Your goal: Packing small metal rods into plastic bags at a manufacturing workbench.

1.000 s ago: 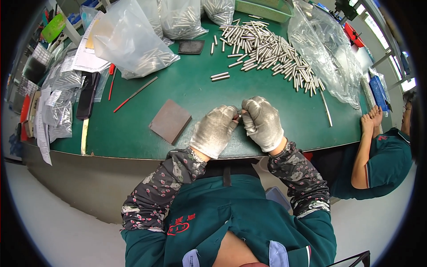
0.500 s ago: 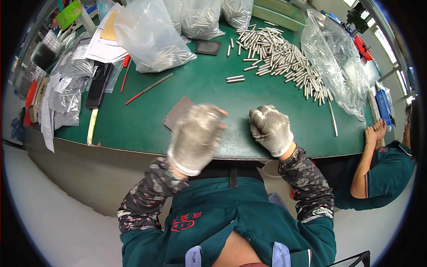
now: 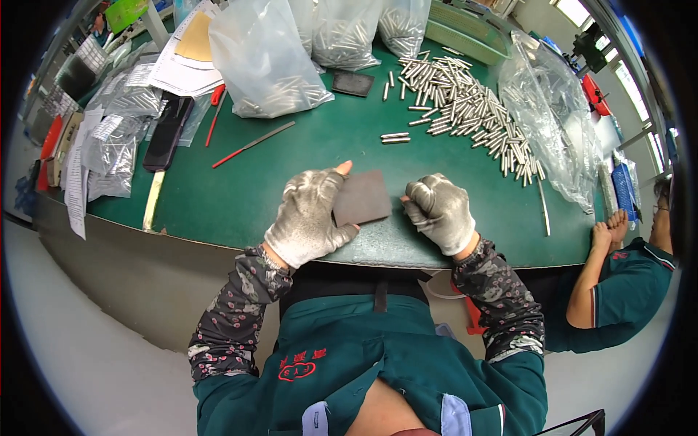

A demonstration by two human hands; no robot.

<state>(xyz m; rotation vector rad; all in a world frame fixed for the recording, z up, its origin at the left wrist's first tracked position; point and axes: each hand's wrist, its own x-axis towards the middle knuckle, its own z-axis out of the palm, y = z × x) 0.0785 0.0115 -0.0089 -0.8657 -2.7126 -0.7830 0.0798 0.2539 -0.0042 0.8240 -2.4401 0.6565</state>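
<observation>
My left hand (image 3: 307, 214), in a worn whitish glove with bare fingertips, grips the left side of a flat, square brownish-grey sheet (image 3: 366, 198) at the table's near edge. Its thumb is at the lower corner and a finger points past the upper one. Just right of the sheet, my right hand (image 3: 440, 214), gloved alike, is closed with its fingers curled in. Whatever it may hold is hidden. Beyond the hands, two short metal pins (image 3: 395, 138) lie side by side. A large heap of such pins (image 3: 465, 105) spreads farther back to the right.
Clear bags of pins (image 3: 269, 80) stand at the back, by a dark block (image 3: 353, 83) and a green basket (image 3: 465, 33). Left are a red-handled file (image 3: 253, 144), a phone (image 3: 169, 132) and papers. Crumpled plastic (image 3: 552, 123) lies right, near a co-worker's hands (image 3: 611, 231).
The sheet has moved right, toward my right hand, and my left hand now grips it by its left side. My right hand stays closed in nearly the same place. The view has shifted slightly.
</observation>
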